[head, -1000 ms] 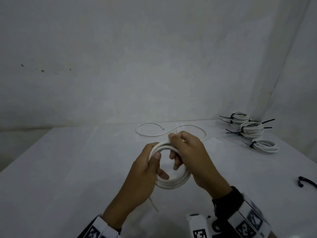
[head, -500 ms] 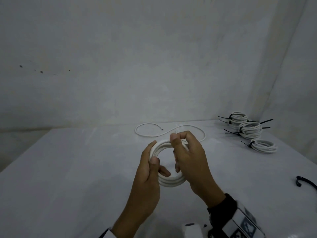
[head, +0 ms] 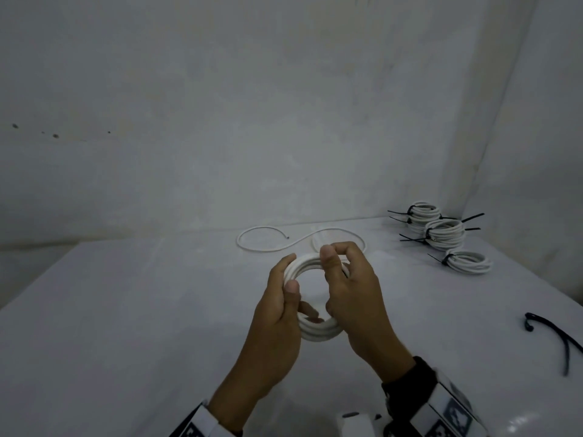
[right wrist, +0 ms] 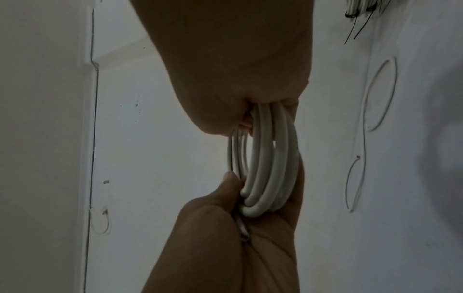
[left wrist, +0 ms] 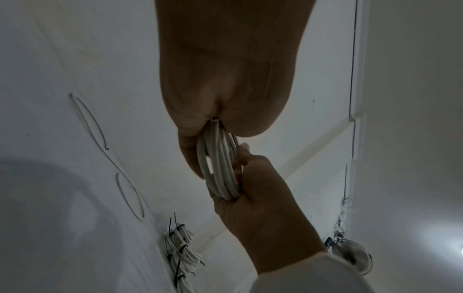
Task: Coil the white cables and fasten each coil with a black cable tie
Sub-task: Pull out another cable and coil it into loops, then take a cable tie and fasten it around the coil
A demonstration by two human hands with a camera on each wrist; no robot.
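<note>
A coil of white cable [head: 317, 331] hangs above the table between both hands. My left hand [head: 288, 272] grips its left side, thumb on top and fingers through the ring. At the coil's top right, my right hand [head: 336, 257] pinches the strands. A loose tail of the cable [head: 268, 249] snakes over the table and runs behind the right hand. The left wrist view shows the coil [left wrist: 220, 168] edge-on between both palms. In the right wrist view a short cut end [right wrist: 244, 232] lies in the left palm below the coil [right wrist: 268, 168]. No tie is on this coil.
Three tied coils [head: 444, 238] with black ties sticking out lie at the table's back right corner. A loose black cable tie [head: 555, 337] lies near the right edge. White walls close off the back and right of the white table [head: 126, 310].
Both hands have lifted the coil slightly and turned it. The left forearm has swung in toward the middle. The short cable end that hung below the left hand no longer shows in the head view.
</note>
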